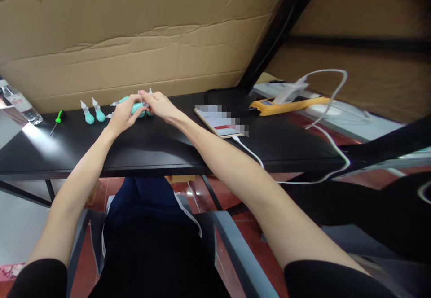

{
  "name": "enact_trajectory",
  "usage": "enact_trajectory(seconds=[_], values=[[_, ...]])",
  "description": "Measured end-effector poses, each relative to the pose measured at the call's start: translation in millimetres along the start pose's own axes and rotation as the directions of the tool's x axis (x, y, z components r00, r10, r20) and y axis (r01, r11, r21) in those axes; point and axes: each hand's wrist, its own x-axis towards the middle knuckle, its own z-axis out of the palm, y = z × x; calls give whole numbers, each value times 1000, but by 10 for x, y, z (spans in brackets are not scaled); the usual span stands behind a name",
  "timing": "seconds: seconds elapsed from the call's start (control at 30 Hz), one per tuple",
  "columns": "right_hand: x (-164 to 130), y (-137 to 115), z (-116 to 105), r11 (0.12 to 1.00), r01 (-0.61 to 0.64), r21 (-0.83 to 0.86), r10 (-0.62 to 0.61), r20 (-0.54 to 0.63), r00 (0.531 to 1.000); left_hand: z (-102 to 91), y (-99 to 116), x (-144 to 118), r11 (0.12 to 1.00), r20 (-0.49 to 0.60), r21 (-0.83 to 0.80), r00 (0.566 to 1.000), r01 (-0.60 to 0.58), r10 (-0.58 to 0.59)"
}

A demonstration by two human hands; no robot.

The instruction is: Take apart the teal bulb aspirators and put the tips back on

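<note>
**Right, both hands on one teal bulb at the back of the desk**

Left hand [124, 115] is curled around a teal rubber bulb [137, 107], fingers closed on its body, holding it just above the black desk [151, 145] near the far edge. Right hand [158, 105] meets it from the other side; fingertips pinched at the bulb's pale tip end. Can't tell if the tip is seated or loose, too small and half hidden by the fingers.

Step in hand, as I read it: fitting or adjusting the clear nozzle on the bulb. Looks mid-assembly, not finished.

Around it:
- two more teal bulbs with white tips [94, 111] stand upright just left of the hands, side by side, apart from each other
- a few loose pale tips lie by the hands, hard to count
- green-handled screwdriver [57, 120] further left, flat on the desk
- water bottle [20, 104] at the far left edge
- phone [219, 123] right of the hands, white cable [256, 154] plugged in and trailing off the front edge
- orange tool [286, 106] further right, well apart
- cardboard sheet [134, 33] leaning behind the desk

Next move, judged only: needs a steady hold from the left, and a straight push or twist from the right pinch along the bulb's axis. Bulb is soft, so squeezing hard will deform the neck and fight the fit.
</note>
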Motion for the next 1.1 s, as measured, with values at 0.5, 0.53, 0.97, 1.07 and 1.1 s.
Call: enact_trajectory(seconds=[0.5,0.53,0.97,1.07,1.1], values=[[-5,-265,-118,909,-21,416,53,-65,996,81,56,115,914,-353,-389,896,120,-268],[24,-236,-154,921,-2,390,49,-111,993,55,31,109,913,-351,-381,891,144,-287],[221,479,-543,938,-235,-253,38,-600,799,-41,-95,72,769,99,-534,929,352,-356],[152,470,-558,854,-348,-388,96,-538,837,-99,58,95,775,236,-508,926,376,-295],[136,473,-552,825,-381,-417,131,-515,847,-108,106,97,781,278,-492,920,383,-277]])
